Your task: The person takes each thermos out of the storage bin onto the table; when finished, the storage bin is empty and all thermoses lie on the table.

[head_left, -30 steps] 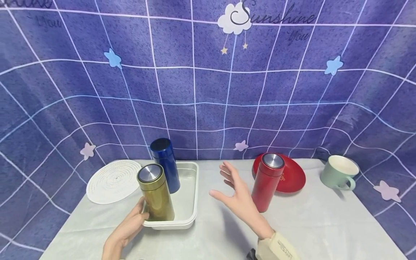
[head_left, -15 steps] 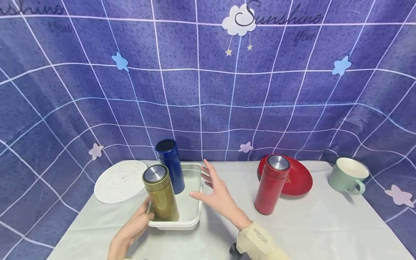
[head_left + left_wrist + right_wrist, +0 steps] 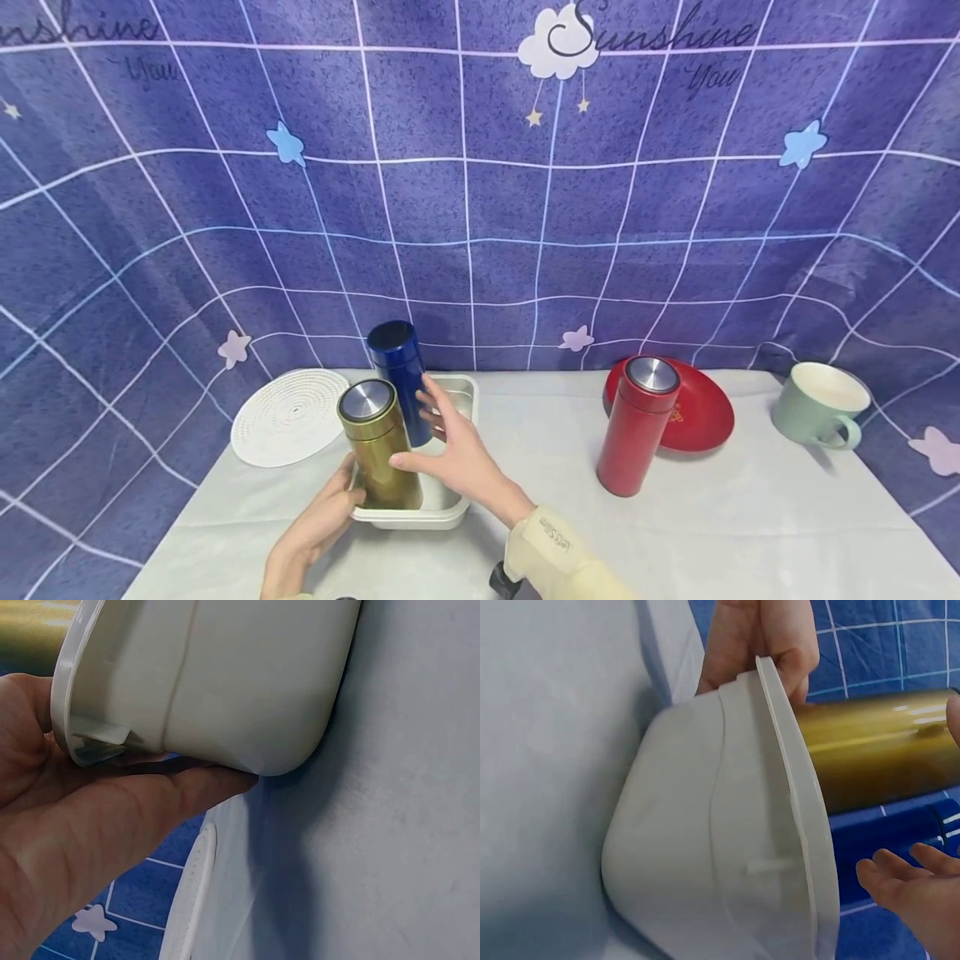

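A white plastic bin stands on the table with a gold thermos and a blue thermos upright in it. At the bin's left side my left hand grips the rim; the left wrist view shows the digits on both sides of the bin wall. My right hand is over the bin's right part, fingers spread and thumb apart. Its thumb overlaps the gold thermos in the head view, and its fingertips are close by the blue thermos in the right wrist view.
To the right a red thermos stands before a red plate. A green mug is at the far right. On the left, behind the bin, lies a round white woven mat. A purple gridded curtain rises behind the table.
My right hand has moved left from beside the red thermos to over the bin. The left hand keeps its grip on the rim. The whole head view has shifted slightly.
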Demonstrator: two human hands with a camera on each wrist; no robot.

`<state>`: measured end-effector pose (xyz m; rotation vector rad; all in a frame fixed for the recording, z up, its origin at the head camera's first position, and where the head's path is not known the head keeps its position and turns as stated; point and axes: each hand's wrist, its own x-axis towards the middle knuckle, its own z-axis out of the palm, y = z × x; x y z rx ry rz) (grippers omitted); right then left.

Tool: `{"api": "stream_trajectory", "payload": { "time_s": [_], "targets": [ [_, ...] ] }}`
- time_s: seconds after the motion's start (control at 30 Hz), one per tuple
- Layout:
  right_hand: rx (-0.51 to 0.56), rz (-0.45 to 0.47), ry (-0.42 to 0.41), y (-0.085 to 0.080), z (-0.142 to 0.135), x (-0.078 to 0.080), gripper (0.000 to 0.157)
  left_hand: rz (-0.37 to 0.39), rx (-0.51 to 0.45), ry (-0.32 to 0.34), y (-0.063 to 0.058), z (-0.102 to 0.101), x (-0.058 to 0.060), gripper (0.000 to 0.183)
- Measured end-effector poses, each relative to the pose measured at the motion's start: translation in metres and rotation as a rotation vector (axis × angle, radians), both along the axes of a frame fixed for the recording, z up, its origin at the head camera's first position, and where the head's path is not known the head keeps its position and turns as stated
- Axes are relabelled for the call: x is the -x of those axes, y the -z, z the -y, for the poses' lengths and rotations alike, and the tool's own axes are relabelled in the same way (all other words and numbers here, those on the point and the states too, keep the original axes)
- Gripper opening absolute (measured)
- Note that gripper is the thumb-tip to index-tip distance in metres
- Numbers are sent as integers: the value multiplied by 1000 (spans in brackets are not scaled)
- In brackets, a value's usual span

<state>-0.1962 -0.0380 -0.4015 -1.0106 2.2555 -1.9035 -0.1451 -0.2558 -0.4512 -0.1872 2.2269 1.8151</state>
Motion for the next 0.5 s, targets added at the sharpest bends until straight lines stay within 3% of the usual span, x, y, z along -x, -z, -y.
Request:
{"api": "stream_trajectory", "payload": {
  "time_s": [0.13,0.3,0.5],
  "targets": [
    [-9,-7,-10,-1,12,0,102,-6,-2,-2,-2,-2,2,89],
    [-12,-80,-32,0,27,-1,101,12,10,-11,-5,-4,3,88],
    [-53,-149,43,3,36,-5,89,24,8,-10,-4,-3,2,87]
  ]
}}
